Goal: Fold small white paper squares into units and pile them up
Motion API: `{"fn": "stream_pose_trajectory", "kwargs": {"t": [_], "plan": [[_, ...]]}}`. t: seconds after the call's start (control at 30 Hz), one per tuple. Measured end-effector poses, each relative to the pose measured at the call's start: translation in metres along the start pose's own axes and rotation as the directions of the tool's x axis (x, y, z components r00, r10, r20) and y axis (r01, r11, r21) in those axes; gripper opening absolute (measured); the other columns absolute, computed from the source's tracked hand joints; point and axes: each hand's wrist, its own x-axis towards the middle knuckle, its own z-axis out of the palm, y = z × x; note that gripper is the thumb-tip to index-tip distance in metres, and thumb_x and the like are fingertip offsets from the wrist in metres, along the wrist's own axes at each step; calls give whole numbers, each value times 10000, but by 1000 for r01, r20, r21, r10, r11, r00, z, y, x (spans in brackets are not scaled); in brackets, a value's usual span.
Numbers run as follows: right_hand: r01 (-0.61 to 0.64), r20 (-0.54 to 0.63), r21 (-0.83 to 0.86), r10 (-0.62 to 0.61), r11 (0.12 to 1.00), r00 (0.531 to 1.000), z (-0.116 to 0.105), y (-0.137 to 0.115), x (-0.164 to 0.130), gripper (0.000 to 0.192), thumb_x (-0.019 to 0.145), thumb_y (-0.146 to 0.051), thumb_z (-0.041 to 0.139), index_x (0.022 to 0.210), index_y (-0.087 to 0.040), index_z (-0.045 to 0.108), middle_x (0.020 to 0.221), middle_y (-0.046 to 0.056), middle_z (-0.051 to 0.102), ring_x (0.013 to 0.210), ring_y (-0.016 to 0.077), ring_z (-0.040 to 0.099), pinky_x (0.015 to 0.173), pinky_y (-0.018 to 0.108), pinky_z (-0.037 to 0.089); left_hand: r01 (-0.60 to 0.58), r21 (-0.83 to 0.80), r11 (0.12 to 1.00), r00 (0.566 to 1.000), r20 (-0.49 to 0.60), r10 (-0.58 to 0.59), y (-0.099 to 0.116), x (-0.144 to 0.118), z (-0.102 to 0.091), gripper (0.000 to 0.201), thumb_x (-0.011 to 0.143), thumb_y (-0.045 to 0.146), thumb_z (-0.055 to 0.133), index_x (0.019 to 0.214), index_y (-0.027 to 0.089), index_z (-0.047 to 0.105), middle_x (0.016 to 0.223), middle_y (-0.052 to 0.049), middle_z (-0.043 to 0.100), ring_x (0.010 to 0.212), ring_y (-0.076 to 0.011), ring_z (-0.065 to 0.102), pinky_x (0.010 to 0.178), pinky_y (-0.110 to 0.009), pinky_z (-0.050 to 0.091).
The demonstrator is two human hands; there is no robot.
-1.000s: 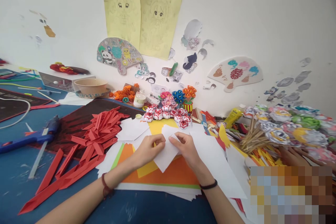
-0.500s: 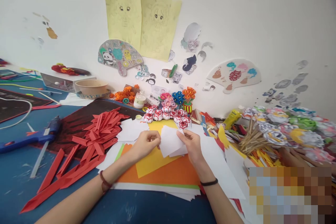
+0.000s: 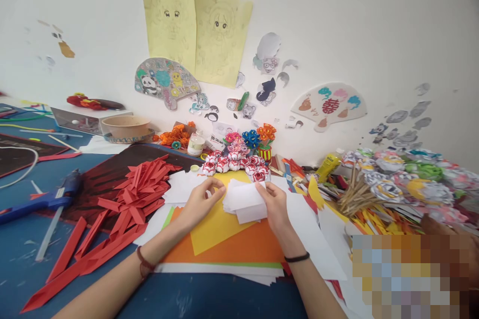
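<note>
My right hand (image 3: 276, 205) pinches a small white paper sheet (image 3: 245, 195) between thumb and fingers at its right edge. Other small white sheets show behind and below it; how many is hidden. My left hand (image 3: 202, 202) is just left of the paper, apart from it, with thumb and fingers loosely curved and a gap between them. Under both hands lies a yellow paper sheet (image 3: 209, 234) on top of an orange sheet (image 3: 239, 249). Several white and red paper flowers (image 3: 234, 163) stand just beyond the papers.
Folded red paper strips (image 3: 130, 199) pile up on the left, beside a blue glue gun (image 3: 48, 199). On the right are rolled paper flowers (image 3: 389, 192), a yellow bottle (image 3: 329, 165) and white sheets (image 3: 307, 239). A beige bowl (image 3: 125, 128) stands at the back left.
My left hand has come away from the paper and its fingers have loosened. The white sheet in my right hand has turned and now lies more level. The view has shifted slightly.
</note>
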Motion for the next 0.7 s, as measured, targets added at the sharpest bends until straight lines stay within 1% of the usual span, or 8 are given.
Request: {"fn": "stream_pose_trajectory", "kwargs": {"t": [0.07,0.1,0.17,0.23,0.33,0.43,0.53,0.7], "plan": [[-11,52,17,10,1000,999,7,1,-5,274,696,-414,711,724,-157,622,685,12,639,606,160,557,535,245,411,29,-15,999,999,18,-29,-2,-2,5,309,795,434,530,942,177,617,859,-33,630,748,-158,552,642,-250,414],[-21,77,25,19,999,997,10,1,-7,268,699,-411,710,743,-158,629,701,14,647,619,162,566,549,249,422,53,-35,998,998,42,-52,-3,-3,8,333,782,455,547,935,169,621,816,-28,622,719,-154,547,624,-246,411],[-50,143,28,46,998,989,13,2,-9,270,714,-410,698,798,-158,646,754,28,665,667,174,590,590,261,446,112,-103,988,991,81,-104,-5,-4,11,354,760,478,572,859,144,631,716,-17,600,647,-142,536,571,-233,398],[-89,214,-6,88,996,973,12,3,-9,279,720,-411,691,828,-156,657,782,43,675,700,183,603,620,273,459,168,-196,966,984,89,-153,-6,-4,12,359,750,482,586,790,128,626,664,-17,597,593,-133,530,525,-222,384],[-113,333,-117,146,987,932,11,1,-9,268,689,-404,710,783,-154,676,761,44,679,697,177,602,633,272,457,215,-340,916,977,75,-201,-6,-3,10,351,744,470,604,809,126,621,706,-34,634,609,-143,561,532,-222,405],[-70,463,-187,151,980,873,13,-1,-11,246,674,-397,712,737,-160,690,749,30,678,696,169,594,653,272,452,237,-422,875,971,104,-213,-4,-5,9,361,749,466,603,866,125,628,803,-64,667,678,-176,598,592,-252,452],[-22,508,-200,123,980,852,16,0,-13,231,713,-393,672,758,-168,694,753,24,672,702,169,587,659,274,446,230,-359,904,972,124,-198,-3,-7,10,373,750,468,596,891,127,648,845,-75,681,724,-204,606,626,-272,465],[30,511,-223,91,974,855,17,6,-15,166,748,-326,623,719,-172,677,701,4,635,650,149,546,604,249,415,135,-131,982,990,46,-130,-4,-8,13,355,722,483,604,670,133,628,678,-32,635,658,-176,542,565,-238,416]]}}
